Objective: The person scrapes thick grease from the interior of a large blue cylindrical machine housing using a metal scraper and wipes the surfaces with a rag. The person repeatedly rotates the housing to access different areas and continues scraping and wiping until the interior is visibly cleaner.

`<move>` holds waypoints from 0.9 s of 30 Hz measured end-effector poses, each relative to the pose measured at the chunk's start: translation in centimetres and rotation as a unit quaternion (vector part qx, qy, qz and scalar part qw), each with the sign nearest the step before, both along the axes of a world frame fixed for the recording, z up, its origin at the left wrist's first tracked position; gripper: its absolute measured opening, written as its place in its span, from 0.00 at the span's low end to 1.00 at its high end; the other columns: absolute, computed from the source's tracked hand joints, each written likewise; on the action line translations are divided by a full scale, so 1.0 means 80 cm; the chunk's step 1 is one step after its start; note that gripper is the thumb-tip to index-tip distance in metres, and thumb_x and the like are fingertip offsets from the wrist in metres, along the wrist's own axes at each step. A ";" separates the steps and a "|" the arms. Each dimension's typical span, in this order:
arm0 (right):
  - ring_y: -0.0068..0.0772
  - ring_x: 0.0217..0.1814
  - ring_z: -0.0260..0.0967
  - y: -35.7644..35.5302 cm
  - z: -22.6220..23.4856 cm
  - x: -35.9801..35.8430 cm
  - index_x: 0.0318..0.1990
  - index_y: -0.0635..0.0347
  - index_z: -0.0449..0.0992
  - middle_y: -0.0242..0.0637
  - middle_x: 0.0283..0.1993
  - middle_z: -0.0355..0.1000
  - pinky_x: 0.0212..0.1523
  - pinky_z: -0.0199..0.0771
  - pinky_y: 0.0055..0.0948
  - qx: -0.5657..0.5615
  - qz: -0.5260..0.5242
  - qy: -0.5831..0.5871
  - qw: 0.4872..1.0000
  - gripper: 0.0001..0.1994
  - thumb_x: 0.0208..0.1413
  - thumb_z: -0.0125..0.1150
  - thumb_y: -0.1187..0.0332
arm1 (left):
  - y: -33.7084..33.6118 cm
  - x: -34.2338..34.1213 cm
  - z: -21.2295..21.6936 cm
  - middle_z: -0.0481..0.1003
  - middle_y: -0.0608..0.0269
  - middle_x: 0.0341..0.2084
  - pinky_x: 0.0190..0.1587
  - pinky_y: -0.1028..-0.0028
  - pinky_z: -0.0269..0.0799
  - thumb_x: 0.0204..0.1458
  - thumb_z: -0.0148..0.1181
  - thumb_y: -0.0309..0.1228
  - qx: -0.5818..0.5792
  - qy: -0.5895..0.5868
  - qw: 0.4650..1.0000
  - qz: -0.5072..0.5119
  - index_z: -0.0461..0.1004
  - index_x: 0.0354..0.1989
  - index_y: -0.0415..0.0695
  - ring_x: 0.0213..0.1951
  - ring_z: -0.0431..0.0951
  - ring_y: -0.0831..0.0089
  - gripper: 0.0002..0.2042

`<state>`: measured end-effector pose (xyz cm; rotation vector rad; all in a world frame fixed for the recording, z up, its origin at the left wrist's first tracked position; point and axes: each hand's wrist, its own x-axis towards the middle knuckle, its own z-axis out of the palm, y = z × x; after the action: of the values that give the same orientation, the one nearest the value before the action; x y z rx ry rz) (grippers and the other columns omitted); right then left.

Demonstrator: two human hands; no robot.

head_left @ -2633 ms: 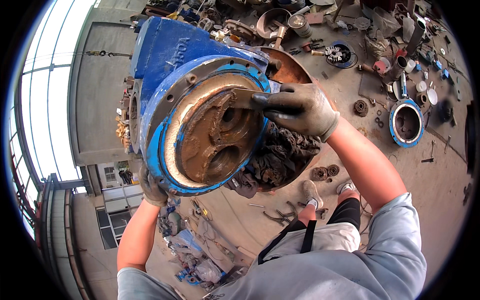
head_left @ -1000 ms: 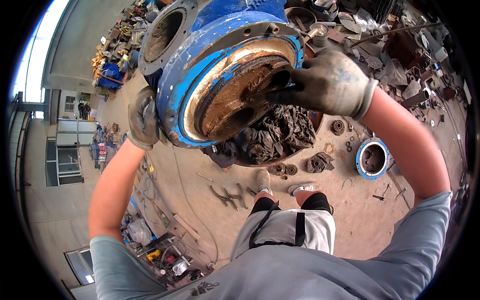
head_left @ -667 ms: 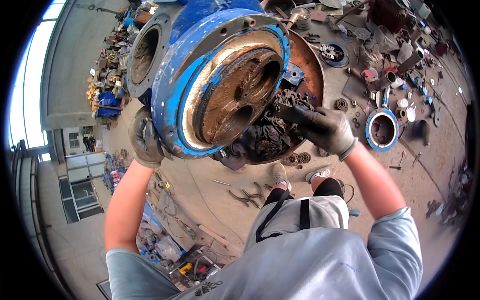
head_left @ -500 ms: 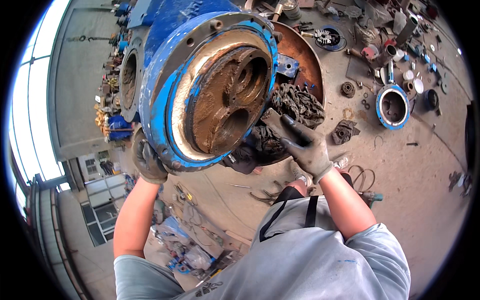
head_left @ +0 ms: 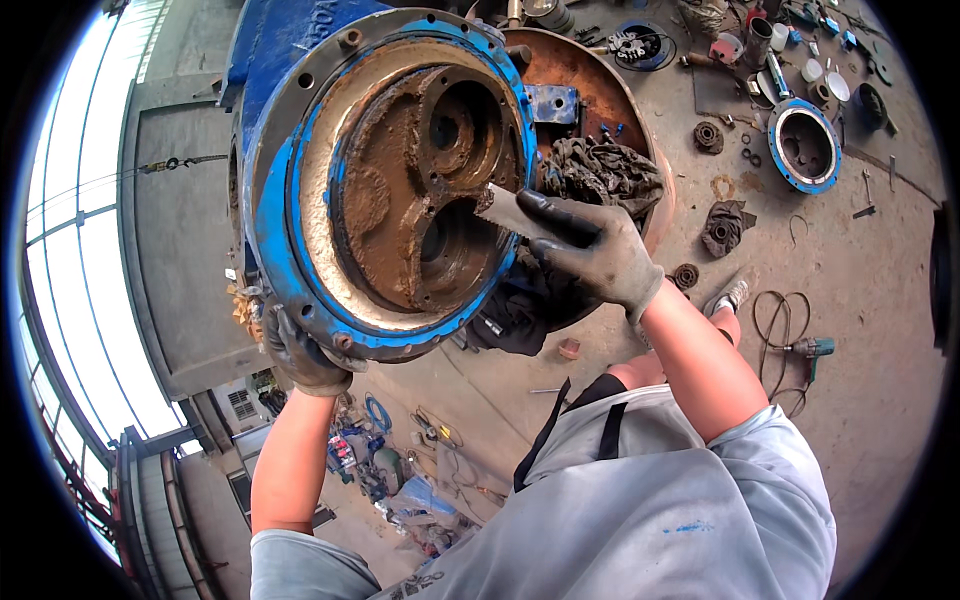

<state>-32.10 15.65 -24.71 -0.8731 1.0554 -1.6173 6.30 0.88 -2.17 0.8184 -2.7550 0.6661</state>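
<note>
A large blue machine housing [head_left: 268, 215] faces me with its round flange upright. Inside the flange, a round end face [head_left: 375, 215] is coated in brown grease or dirt and has two deep round bores. My left hand [head_left: 302, 348], in a dirty grey glove, is closed around the flange's lower left edge. Gloved too, my right hand [head_left: 598, 250] grips a flat grey metal strip [head_left: 512, 213] between thumb and fingers. The strip's dirty, ragged end lies in front of the lower bore's right side; I cannot tell whether it touches.
Behind the housing stands a rusty round pan [head_left: 640, 105] holding dark crumpled rags [head_left: 600, 178]. On the floor to the right lie a blue-rimmed ring flange [head_left: 805, 145], a greasy gear-like part [head_left: 722, 228] and a corded power tool [head_left: 812, 347]. Cables and bags lie lower left.
My right hand has brought the metal strip left and up, from beside the rags to the greasy end face. My left hand stays on the flange edge. The view has shifted.
</note>
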 end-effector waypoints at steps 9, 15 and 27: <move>0.21 0.54 0.84 -0.020 0.000 -0.035 0.69 0.52 0.83 0.44 0.57 0.87 0.61 0.83 0.31 -0.057 0.018 0.072 0.996 0.28 0.60 0.77 0.70 | 0.005 -0.003 -0.002 0.74 0.38 0.67 0.66 0.44 0.74 0.72 0.58 0.51 0.042 0.022 0.999 0.024 0.58 0.78 0.38 0.61 0.79 0.41 0.36; 0.26 0.52 0.86 -0.025 -0.012 -0.036 0.68 0.53 0.84 0.45 0.54 0.87 0.58 0.85 0.32 -0.090 -0.009 0.109 0.990 0.26 0.60 0.77 0.69 | 0.008 0.005 0.000 0.73 0.35 0.67 0.68 0.44 0.72 0.69 0.60 0.57 -0.007 -0.005 1.000 0.019 0.58 0.79 0.36 0.63 0.78 0.39 0.42; 0.23 0.53 0.84 -0.036 0.022 -0.037 0.67 0.54 0.84 0.43 0.56 0.87 0.58 0.84 0.31 -0.115 0.003 0.089 0.989 0.26 0.60 0.79 0.69 | 0.009 -0.048 -0.001 0.81 0.50 0.55 0.59 0.55 0.77 0.76 0.49 0.48 -0.034 0.057 0.996 -0.057 0.71 0.66 0.38 0.53 0.82 0.56 0.24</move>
<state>-35.05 12.76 -22.93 -1.1927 0.9971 -1.7024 2.44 1.62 -2.24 0.6587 -2.6378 0.6654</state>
